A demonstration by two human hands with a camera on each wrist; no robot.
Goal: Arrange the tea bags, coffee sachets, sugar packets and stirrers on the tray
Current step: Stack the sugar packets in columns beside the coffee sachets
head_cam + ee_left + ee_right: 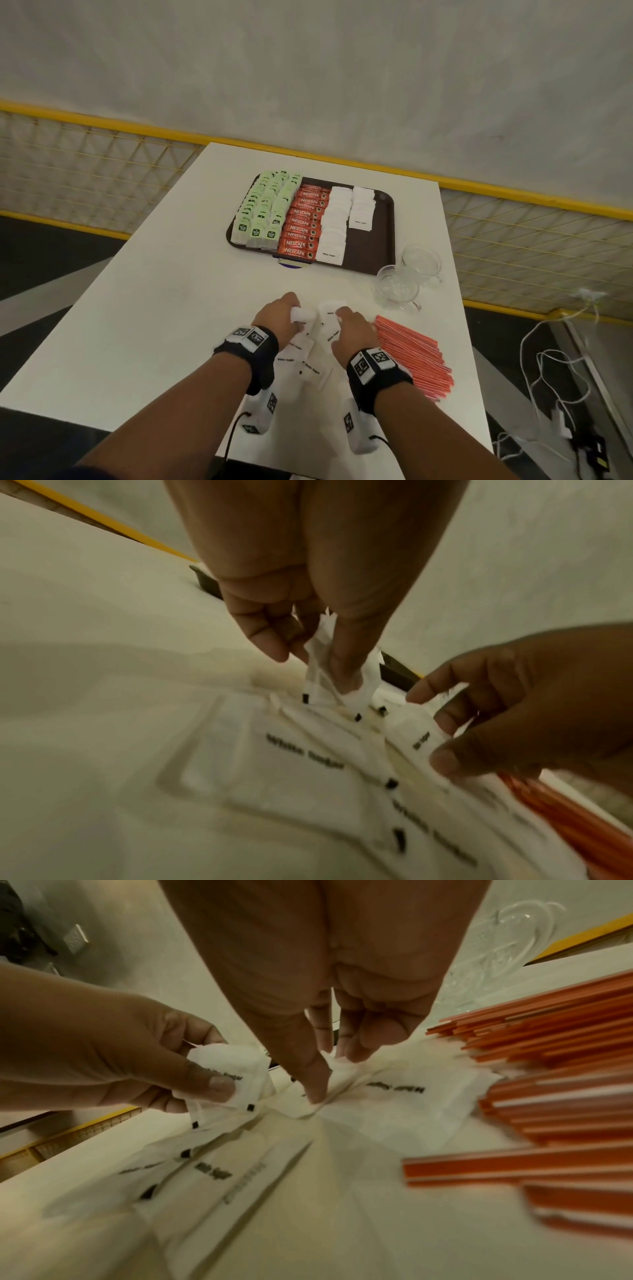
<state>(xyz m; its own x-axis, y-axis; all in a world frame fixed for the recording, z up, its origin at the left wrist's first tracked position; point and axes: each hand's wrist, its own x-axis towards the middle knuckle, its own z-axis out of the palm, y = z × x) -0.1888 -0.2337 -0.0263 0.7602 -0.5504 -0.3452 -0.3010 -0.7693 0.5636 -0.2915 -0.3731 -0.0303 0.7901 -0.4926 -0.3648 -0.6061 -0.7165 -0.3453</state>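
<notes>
A dark brown tray [373, 246] holds rows of green tea bags [267, 209], red coffee sachets [301, 222] and white sugar packets [339, 219]. Loose sugar packets [308, 363] lie on the white table near me. My left hand [297, 317] grips a small stack of sugar packets [329, 669] between thumb and fingers, just above the pile. My right hand [339, 314] pinches the raised edge of one sugar packet [342, 1069] that lies on the pile. Orange stirrers [414, 356] lie in a heap right of the right hand.
Two clear glass cups [397, 287] stand between the tray's right front corner and the stirrers. The table's front edge [102, 416] lies under my forearms. White cables [548, 377] trail on the floor to the right. A yellow mesh fence [102, 154] runs behind the table.
</notes>
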